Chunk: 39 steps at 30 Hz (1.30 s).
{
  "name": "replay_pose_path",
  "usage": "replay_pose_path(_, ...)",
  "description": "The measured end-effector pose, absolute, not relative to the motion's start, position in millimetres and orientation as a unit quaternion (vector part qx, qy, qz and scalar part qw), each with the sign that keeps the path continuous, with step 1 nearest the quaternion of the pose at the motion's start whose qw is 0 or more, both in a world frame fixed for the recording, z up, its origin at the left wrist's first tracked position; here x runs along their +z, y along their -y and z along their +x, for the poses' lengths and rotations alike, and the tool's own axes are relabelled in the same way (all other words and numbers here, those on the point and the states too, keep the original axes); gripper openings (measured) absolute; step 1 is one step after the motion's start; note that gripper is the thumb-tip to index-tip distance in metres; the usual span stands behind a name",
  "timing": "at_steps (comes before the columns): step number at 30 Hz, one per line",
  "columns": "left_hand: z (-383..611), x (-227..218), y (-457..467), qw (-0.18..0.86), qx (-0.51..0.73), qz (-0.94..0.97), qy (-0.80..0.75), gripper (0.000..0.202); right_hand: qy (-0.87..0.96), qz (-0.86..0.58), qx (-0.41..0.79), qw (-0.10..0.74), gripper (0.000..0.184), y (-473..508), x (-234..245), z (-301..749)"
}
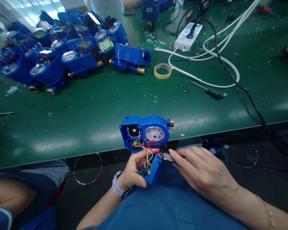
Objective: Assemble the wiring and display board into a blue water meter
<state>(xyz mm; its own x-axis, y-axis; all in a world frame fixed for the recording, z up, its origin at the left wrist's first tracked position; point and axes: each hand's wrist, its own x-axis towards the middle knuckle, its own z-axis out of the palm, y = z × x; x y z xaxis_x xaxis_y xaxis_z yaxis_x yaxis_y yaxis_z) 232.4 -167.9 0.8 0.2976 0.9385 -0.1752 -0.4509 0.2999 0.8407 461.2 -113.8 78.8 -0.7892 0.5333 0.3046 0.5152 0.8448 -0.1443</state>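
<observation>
A blue water meter (144,127) with a round dial lies at the table's front edge, its square compartment uncovered. Coloured wires (147,153) run from that compartment to a small blue cover (154,171). My left hand (134,169) is closed around this cover and the wires, just below the meter. In my right hand (199,169) is a pair of cutting pliers (166,156), only its metal head showing. The pliers' jaws are at the red wires beside the cover; whether they touch them I cannot tell. My palm hides the handles.
Several blue water meters (81,60) crowd the back left. A tape roll (162,71), a white power strip (189,36) with cables, and a screwdriver (214,93) lie behind the work. Another person's arm (12,195) is at left.
</observation>
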Motion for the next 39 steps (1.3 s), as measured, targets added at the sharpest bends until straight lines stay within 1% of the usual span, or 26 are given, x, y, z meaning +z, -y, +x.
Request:
replay_pose_path(3, 232.7, 2.9, 167.6, 0.724, 0.487, 0.351, -0.339, 0.092, 0.94, -0.286, 0.049, 0.181, 0.022, 114.7, 75.7, 460.6)
replay_pose_path(6, 234.4, 5.7, 167.3, 0.729, 0.488, 0.346, -0.332, 0.091, 0.928, -0.304, 0.099, 0.189, 0.024, 115.9, 72.1, 461.3)
replay_pose_path(9, 236.1, 7.3, 166.8, 0.735, 0.48, 0.336, -0.34, 0.093, 0.914, -0.329, 0.153, 0.181, 0.028, 116.4, 69.0, 463.3)
replay_pose_path(12, 236.6, 6.9, 166.4, 0.737, 0.477, 0.322, -0.354, 0.097, 0.904, -0.347, 0.182, 0.172, 0.028, 116.1, 68.1, 465.5)
replay_pose_path(16, 236.7, 5.6, 166.1, 0.737, 0.473, 0.324, -0.357, 0.097, 0.912, -0.342, 0.149, 0.172, 0.029, 115.0, 71.1, 467.2)
replay_pose_path(21, 237.7, 4.9, 165.8, 0.753, 0.469, 0.321, -0.33, 0.094, 0.932, -0.309, 0.085, 0.171, 0.026, 112.2, 77.7, 465.7)
replay_pose_path(25, 236.7, 1.9, 166.3, 0.757, 0.465, 0.319, -0.33, 0.095, 0.939, -0.293, 0.049, 0.174, 0.024, 110.6, 79.0, 462.6)
replay_pose_path(30, 237.0, -1.0, 168.0, 0.754, 0.464, 0.316, -0.341, 0.097, 0.939, -0.291, 0.061, 0.174, 0.023, 111.5, 76.4, 463.3)
replay_pose_path(34, 238.9, 1.9, 167.0, 0.764, 0.468, 0.302, -0.326, 0.094, 0.933, -0.304, 0.083, 0.175, 0.024, 113.0, 77.1, 465.5)
replay_pose_path(39, 239.1, 8.2, 164.4, 0.767, 0.47, 0.298, -0.32, 0.091, 0.937, -0.299, 0.074, 0.164, 0.025, 112.0, 82.2, 466.6)
